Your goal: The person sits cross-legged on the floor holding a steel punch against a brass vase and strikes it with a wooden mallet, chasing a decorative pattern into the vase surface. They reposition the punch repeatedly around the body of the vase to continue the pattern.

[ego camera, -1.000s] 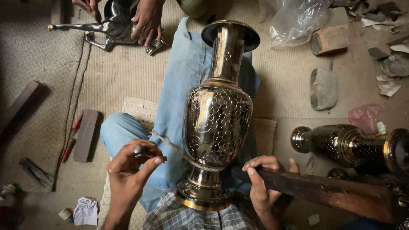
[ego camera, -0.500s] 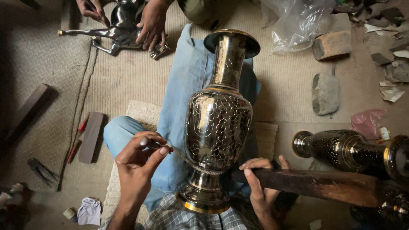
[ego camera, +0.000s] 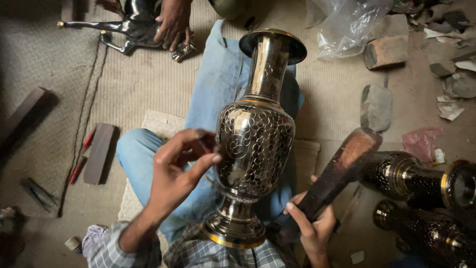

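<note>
Two hands work on one engraved metal vase [ego camera: 255,144], which lies lengthwise along the person's denim-clad legs [ego camera: 218,89], base near, flared mouth far.

Far left, on the woven mat [ego camera: 59,74], lie a dark wooden bar [ego camera: 22,111], a flat wooden block [ego camera: 98,153] with red pencils [ego camera: 79,166] beside it, and a pair of thin metal tools [ego camera: 34,192]. At top left, another person's hand [ego camera: 173,22] rests on a polished metal figure [ego camera: 124,30]; it is well apart from the vase.

Left hand [ego camera: 176,176]: fingers [ego camera: 210,160] pinched closed on a thin tool whose tip sits at the left flank of the vase belly. The tool is mostly hidden by the fingers; its kind cannot be told.

Progress, as a judgement: the belly already carries a dense cut pattern over its visible face, and the neck shows lighter decoration. The foot and rim appear plain and polished. How much of the hidden underside is worked cannot be told.

Right hand [ego camera: 310,226]: fingers wrapped closed around the near end of a wooden mallet [ego camera: 339,171], its head raised to the right of the vase, not touching it.

Right of the mallet lie further dark engraved vases [ego camera: 411,178], close to the swing path. Beyond them sit a grey stone [ego camera: 375,105], a brick-like block [ego camera: 386,51], a clear plastic bag [ego camera: 349,22] and scattered scraps [ego camera: 451,94].
</note>
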